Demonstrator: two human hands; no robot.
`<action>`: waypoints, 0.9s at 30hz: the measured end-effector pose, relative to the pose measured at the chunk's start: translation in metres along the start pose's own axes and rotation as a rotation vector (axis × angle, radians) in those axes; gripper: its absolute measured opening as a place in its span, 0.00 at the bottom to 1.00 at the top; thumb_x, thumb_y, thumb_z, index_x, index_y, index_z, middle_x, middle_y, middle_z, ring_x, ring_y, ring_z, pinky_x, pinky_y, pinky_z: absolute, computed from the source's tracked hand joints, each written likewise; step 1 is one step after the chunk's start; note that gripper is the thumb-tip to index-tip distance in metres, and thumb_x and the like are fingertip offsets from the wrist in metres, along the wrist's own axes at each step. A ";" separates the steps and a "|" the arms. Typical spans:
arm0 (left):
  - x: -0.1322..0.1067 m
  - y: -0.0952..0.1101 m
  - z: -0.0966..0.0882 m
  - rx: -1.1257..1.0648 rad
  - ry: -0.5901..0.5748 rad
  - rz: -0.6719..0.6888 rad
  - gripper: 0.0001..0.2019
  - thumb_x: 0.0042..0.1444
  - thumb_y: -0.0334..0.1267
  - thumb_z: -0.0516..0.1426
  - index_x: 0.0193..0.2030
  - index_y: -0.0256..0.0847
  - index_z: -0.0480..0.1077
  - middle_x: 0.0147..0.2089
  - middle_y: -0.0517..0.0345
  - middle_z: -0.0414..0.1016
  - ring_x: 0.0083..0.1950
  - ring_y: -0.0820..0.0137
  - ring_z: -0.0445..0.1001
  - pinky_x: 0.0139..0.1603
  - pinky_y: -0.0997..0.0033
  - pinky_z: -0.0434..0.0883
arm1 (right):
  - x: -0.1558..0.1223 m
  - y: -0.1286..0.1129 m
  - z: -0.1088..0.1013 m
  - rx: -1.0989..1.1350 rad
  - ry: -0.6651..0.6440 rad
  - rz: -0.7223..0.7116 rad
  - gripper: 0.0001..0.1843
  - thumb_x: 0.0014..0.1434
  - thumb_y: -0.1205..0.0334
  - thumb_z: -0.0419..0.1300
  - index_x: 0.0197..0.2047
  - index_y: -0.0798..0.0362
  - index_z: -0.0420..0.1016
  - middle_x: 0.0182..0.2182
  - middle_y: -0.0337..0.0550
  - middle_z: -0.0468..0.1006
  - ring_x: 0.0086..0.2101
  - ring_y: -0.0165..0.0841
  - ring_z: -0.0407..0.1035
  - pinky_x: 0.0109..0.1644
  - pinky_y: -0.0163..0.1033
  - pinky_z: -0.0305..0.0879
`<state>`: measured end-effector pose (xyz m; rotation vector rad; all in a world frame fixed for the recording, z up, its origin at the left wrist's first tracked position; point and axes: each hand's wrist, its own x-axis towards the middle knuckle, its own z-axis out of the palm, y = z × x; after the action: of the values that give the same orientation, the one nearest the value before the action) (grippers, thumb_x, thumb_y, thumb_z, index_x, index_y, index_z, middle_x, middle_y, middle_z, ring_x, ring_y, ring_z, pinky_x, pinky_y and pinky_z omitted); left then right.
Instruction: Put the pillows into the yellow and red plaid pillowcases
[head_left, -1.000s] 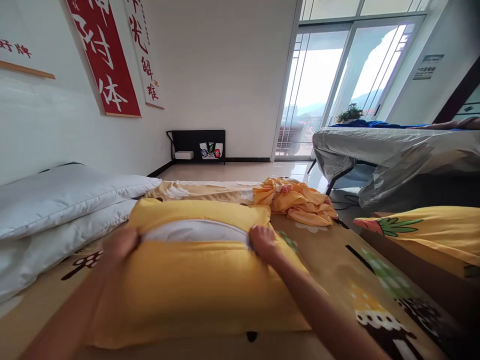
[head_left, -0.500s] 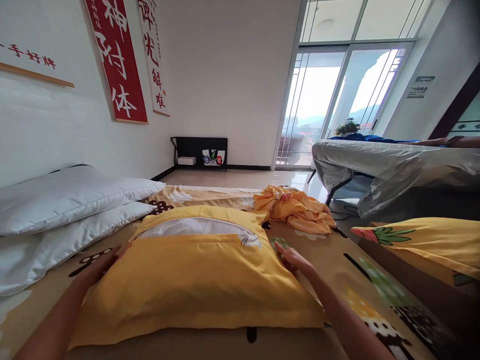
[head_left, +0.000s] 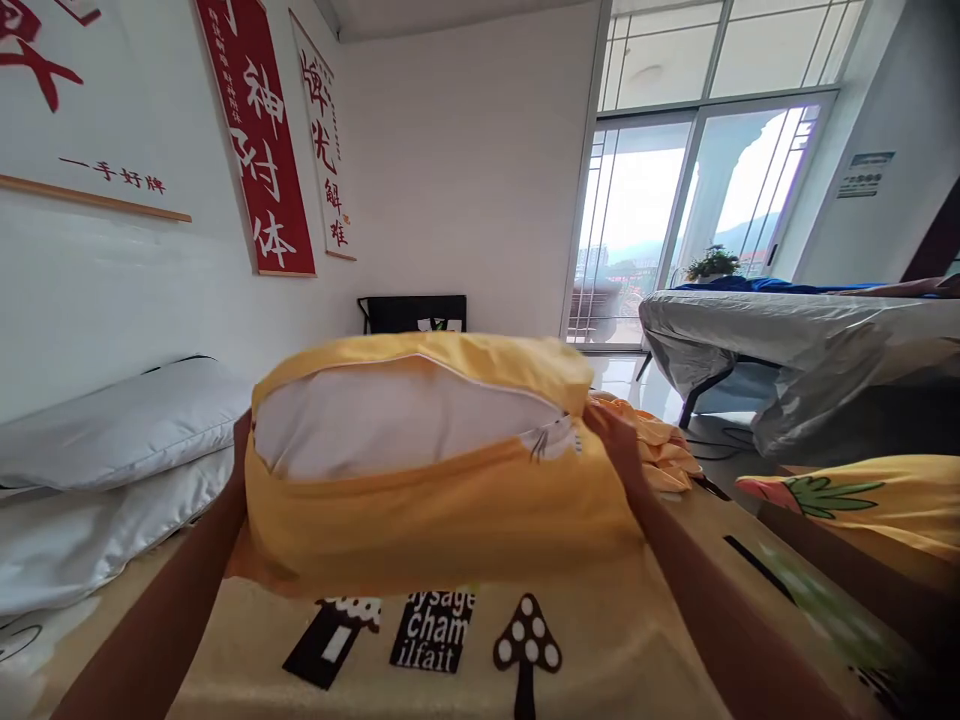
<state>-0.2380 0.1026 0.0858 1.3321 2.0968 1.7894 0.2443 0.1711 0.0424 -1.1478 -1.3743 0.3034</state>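
A pillow in a yellow pillowcase (head_left: 442, 540) is held up above the printed sheet, tilted so its long slit faces me. Through that slit shows the white inner pillow (head_left: 390, 415). At its left side my left hand (head_left: 241, 440) grips the cover, its fingers mostly hidden behind the cloth. My right hand (head_left: 609, 425) is closed on the opposite side, close to a small printed whisker pattern beside the slit's end.
Two white pillows (head_left: 127, 420) lie stacked on the left. Crumpled orange-yellow cloth (head_left: 664, 445) lies behind my right hand. At right is another yellow pillow-like item (head_left: 885, 500) with a carrot print. Beyond stands a plastic-covered table (head_left: 787, 325) with a person's arm on it.
Both hands have taken hold of the pillow's sides and lifted it off the sheet, tilting it so the slit gapes wider. The camera view has tipped up slightly.
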 end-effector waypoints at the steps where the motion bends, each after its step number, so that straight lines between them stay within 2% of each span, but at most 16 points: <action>1: 0.012 0.010 -0.004 -0.029 0.053 0.051 0.17 0.63 0.44 0.46 0.24 0.41 0.54 0.22 0.66 0.56 0.28 0.74 0.56 0.27 0.75 0.57 | 0.015 -0.001 -0.011 -0.049 0.060 0.003 0.25 0.59 0.41 0.52 0.38 0.56 0.74 0.34 0.48 0.76 0.38 0.41 0.69 0.40 0.43 0.65; 3: 0.026 0.027 -0.010 -0.064 0.103 0.123 0.15 0.62 0.39 0.47 0.24 0.40 0.53 0.23 0.66 0.52 0.30 0.75 0.53 0.29 0.76 0.56 | 0.036 0.000 -0.028 -0.145 0.156 0.014 0.26 0.59 0.42 0.48 0.38 0.56 0.74 0.33 0.51 0.76 0.38 0.43 0.68 0.40 0.44 0.62; 5: 0.028 0.041 -0.012 -0.090 0.114 0.163 0.15 0.63 0.38 0.46 0.24 0.40 0.53 0.25 0.66 0.52 0.31 0.76 0.52 0.30 0.76 0.56 | 0.043 0.006 -0.039 -0.233 0.175 0.029 0.22 0.58 0.45 0.49 0.36 0.55 0.73 0.33 0.53 0.76 0.38 0.43 0.68 0.41 0.44 0.60; 9: 0.016 0.074 -0.005 -0.119 0.202 0.237 0.16 0.65 0.36 0.43 0.24 0.42 0.48 0.24 0.66 0.48 0.29 0.75 0.50 0.28 0.73 0.53 | 0.034 0.020 -0.052 -0.336 0.019 0.070 0.12 0.52 0.52 0.56 0.24 0.51 0.70 0.26 0.49 0.76 0.32 0.41 0.70 0.37 0.42 0.62; 11: 0.011 0.101 0.006 -0.114 0.236 0.337 0.16 0.64 0.37 0.45 0.24 0.42 0.50 0.24 0.66 0.50 0.30 0.75 0.51 0.31 0.72 0.53 | 0.036 0.012 -0.058 -0.370 -0.012 0.087 0.11 0.50 0.53 0.58 0.25 0.51 0.71 0.26 0.49 0.77 0.30 0.41 0.71 0.37 0.44 0.64; 13: 0.002 0.135 0.020 -0.101 0.207 0.460 0.14 0.62 0.37 0.49 0.24 0.41 0.54 0.24 0.65 0.55 0.30 0.74 0.55 0.33 0.72 0.54 | 0.046 -0.016 -0.061 -0.374 0.016 0.024 0.13 0.51 0.51 0.58 0.33 0.53 0.73 0.35 0.52 0.79 0.35 0.42 0.72 0.41 0.46 0.65; 14: -0.003 0.153 0.028 -0.096 0.180 0.539 0.14 0.61 0.38 0.51 0.25 0.41 0.55 0.24 0.65 0.57 0.30 0.73 0.56 0.34 0.72 0.55 | 0.053 -0.038 -0.060 -0.360 0.025 -0.060 0.19 0.52 0.50 0.58 0.41 0.53 0.73 0.42 0.53 0.78 0.39 0.43 0.72 0.45 0.47 0.65; 15: -0.011 0.171 0.036 -0.096 0.157 0.636 0.13 0.61 0.39 0.51 0.25 0.42 0.56 0.23 0.64 0.58 0.29 0.73 0.57 0.34 0.71 0.56 | 0.061 -0.064 -0.058 -0.326 0.024 -0.188 0.26 0.53 0.47 0.58 0.50 0.54 0.70 0.50 0.54 0.75 0.45 0.43 0.71 0.48 0.48 0.65; 17: -0.029 0.203 0.050 -0.120 0.155 0.864 0.15 0.63 0.41 0.49 0.26 0.43 0.54 0.23 0.63 0.59 0.27 0.72 0.58 0.33 0.71 0.56 | 0.074 -0.122 -0.052 -0.260 -0.063 -0.494 0.41 0.52 0.41 0.60 0.63 0.51 0.58 0.60 0.53 0.65 0.54 0.44 0.65 0.53 0.50 0.63; 19: -0.050 0.226 0.059 -0.153 0.186 1.056 0.16 0.66 0.43 0.44 0.26 0.43 0.52 0.23 0.63 0.59 0.25 0.72 0.57 0.31 0.70 0.56 | 0.085 -0.174 -0.044 -0.201 -0.089 -0.632 0.48 0.51 0.38 0.60 0.68 0.47 0.47 0.64 0.52 0.58 0.57 0.44 0.61 0.54 0.50 0.63; 21: -0.069 0.240 0.063 -0.148 0.193 1.166 0.18 0.68 0.46 0.41 0.27 0.44 0.52 0.23 0.62 0.60 0.24 0.72 0.58 0.29 0.70 0.54 | 0.091 -0.210 -0.038 -0.104 -0.141 -0.593 0.44 0.56 0.39 0.57 0.68 0.49 0.46 0.59 0.51 0.64 0.52 0.41 0.67 0.49 0.48 0.67; 22: -0.077 0.243 0.064 -0.129 0.178 1.210 0.19 0.68 0.48 0.40 0.28 0.44 0.53 0.24 0.61 0.60 0.24 0.72 0.60 0.28 0.70 0.54 | 0.092 -0.220 -0.037 -0.049 -0.195 -0.528 0.39 0.57 0.41 0.56 0.65 0.50 0.51 0.54 0.49 0.69 0.46 0.39 0.70 0.45 0.46 0.68; 23: -0.082 0.243 0.065 -0.107 0.155 1.243 0.19 0.69 0.49 0.38 0.29 0.44 0.55 0.24 0.61 0.62 0.24 0.72 0.61 0.28 0.69 0.54 | 0.092 -0.226 -0.036 -0.006 -0.257 -0.456 0.34 0.57 0.42 0.56 0.61 0.52 0.58 0.47 0.47 0.73 0.40 0.36 0.72 0.41 0.44 0.69; 25: -0.086 0.239 0.062 -0.055 0.094 1.288 0.21 0.69 0.50 0.36 0.32 0.43 0.58 0.27 0.59 0.66 0.27 0.71 0.65 0.28 0.70 0.56 | 0.090 -0.227 -0.036 0.008 -0.313 -0.371 0.23 0.54 0.46 0.61 0.46 0.55 0.70 0.34 0.40 0.73 0.31 0.32 0.69 0.34 0.40 0.68; 27: -0.080 0.229 0.053 0.024 0.027 1.314 0.21 0.67 0.52 0.38 0.38 0.41 0.63 0.34 0.54 0.71 0.33 0.68 0.70 0.32 0.69 0.60 | 0.086 -0.224 -0.039 -0.067 -0.205 -0.441 0.15 0.51 0.51 0.64 0.33 0.54 0.72 0.27 0.37 0.70 0.27 0.30 0.65 0.32 0.37 0.64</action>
<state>-0.0332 0.0777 0.2238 3.0757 1.1536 1.9732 0.2030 0.1128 0.2747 -0.8525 -1.7866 0.0578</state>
